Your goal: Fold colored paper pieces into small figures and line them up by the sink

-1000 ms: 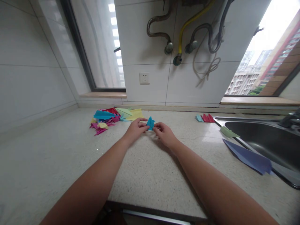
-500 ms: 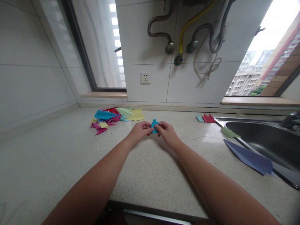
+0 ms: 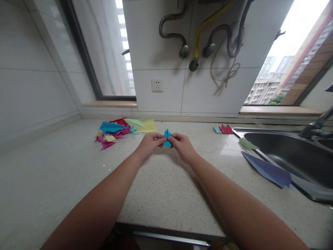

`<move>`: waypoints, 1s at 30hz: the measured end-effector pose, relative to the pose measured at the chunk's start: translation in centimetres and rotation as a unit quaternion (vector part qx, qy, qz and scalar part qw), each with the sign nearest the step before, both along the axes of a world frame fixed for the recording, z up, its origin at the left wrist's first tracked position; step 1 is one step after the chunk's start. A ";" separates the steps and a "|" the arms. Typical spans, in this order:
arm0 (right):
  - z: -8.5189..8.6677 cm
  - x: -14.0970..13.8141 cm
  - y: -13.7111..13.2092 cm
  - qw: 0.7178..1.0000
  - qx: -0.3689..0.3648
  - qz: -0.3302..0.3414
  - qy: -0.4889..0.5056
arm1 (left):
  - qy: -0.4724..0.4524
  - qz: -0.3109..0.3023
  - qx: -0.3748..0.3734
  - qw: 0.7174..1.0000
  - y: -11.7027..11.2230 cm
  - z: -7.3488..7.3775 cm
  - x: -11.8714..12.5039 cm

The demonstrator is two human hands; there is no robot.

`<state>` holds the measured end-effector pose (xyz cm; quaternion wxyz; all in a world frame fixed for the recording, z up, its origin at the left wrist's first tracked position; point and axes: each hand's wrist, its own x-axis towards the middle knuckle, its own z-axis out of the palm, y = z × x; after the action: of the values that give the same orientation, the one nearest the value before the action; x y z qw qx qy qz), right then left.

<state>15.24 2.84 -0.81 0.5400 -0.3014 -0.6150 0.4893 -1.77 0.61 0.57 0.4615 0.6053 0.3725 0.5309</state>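
A small folded piece of blue origami paper (image 3: 167,142) is held between both hands, its pointed tip upward, just above the speckled countertop (image 3: 166,194). My left hand (image 3: 150,144) pinches its left side, thumb in front and fingers behind. On the right side my right hand (image 3: 182,144) grips it the same way, the two thumbs almost meeting at the middle. Fingers behind the paper are partly hidden. Left of the hands lies a pile of colourful folded paper pieces (image 3: 114,129).
A steel sink (image 3: 275,152) with a faucet (image 3: 316,125) is at right. By its rim lie a purple folded paper (image 3: 267,170), a green paper piece (image 3: 248,144) and red folded papers (image 3: 226,129). A socket (image 3: 157,85) and hoses are on the tiled wall.
The view has turned slightly right, so everything sits further left in the picture. The blue paper is now more upright and facing me, with the thumbs closer over its middle.
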 end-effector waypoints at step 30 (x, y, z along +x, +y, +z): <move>0.2 -0.2 -0.8 0.998 0.001 0.039 0.040 | -0.046 0.054 0.020 0.997 0.1 0.1 0.3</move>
<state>15.06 2.08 -0.63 0.5453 -0.2568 -0.6046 0.5207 -1.48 0.69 0.64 0.4363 0.5686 0.3724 0.5896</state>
